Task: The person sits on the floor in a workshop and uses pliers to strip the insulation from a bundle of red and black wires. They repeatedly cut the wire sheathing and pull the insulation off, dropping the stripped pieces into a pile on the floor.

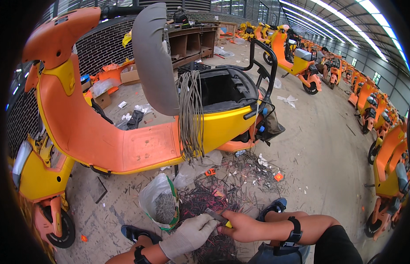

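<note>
My left hand (195,232), in a light knitted glove, has its fingers closed close to the blade of a knife; what it pinches is partly hidden. My bare right hand (239,226) grips the knife (217,216), with a bit of yellow handle showing. Both hands meet low in the middle, above a heap of dark and reddish cut strips (215,194). Left of them stands a bag (158,198) with many thin grey pieces in it. A bundle of long grey cables (191,115) hangs over the orange and yellow scooter (221,128) in front of me.
The scooter's raised seat (153,59) stands above its open storage box. A second scooter (43,178) is at the left. Rows of scooters (388,158) line the right, where a person (321,61) sits farther back. Plastic film and scraps lie about the floor.
</note>
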The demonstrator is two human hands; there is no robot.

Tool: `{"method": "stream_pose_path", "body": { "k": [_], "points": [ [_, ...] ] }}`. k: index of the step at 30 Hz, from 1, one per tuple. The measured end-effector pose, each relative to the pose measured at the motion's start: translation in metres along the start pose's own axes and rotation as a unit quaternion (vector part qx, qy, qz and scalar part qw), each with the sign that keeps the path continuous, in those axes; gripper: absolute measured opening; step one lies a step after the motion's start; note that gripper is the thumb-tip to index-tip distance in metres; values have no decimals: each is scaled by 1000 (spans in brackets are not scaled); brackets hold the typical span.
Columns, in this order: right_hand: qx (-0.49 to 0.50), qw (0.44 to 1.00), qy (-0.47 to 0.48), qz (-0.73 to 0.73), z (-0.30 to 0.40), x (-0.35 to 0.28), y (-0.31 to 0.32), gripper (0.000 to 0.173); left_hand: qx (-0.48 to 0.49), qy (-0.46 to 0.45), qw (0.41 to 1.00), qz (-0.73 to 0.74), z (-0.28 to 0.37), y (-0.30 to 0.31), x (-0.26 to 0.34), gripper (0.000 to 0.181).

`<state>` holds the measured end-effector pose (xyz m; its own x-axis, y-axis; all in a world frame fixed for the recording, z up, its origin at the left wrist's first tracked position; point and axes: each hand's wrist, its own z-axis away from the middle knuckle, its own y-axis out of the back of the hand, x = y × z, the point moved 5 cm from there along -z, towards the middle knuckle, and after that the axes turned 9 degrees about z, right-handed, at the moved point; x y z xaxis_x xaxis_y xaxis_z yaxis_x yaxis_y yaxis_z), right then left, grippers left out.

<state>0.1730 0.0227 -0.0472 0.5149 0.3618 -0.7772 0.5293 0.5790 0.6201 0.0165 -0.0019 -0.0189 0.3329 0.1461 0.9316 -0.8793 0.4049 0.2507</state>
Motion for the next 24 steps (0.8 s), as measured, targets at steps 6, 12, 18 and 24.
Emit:
{"method": "stream_pose_path", "body": {
  "k": [6,12,18,24],
  "points": [
    [-20,999,-20,37,-2,0,-1,36,-13,5,1000,-8,-3,-1,-11,23],
    [-34,997,-53,35,1,-5,4,34,-14,-1,999,30,-1,-3,-4,25],
    [-5,998,-66,6,2,-3,13,33,11,-22,998,54,-4,-2,-6,26],
    [-16,997,-81,12,2,-11,18,31,20,16,997,72,-3,-1,-12,28]
  ]
}}
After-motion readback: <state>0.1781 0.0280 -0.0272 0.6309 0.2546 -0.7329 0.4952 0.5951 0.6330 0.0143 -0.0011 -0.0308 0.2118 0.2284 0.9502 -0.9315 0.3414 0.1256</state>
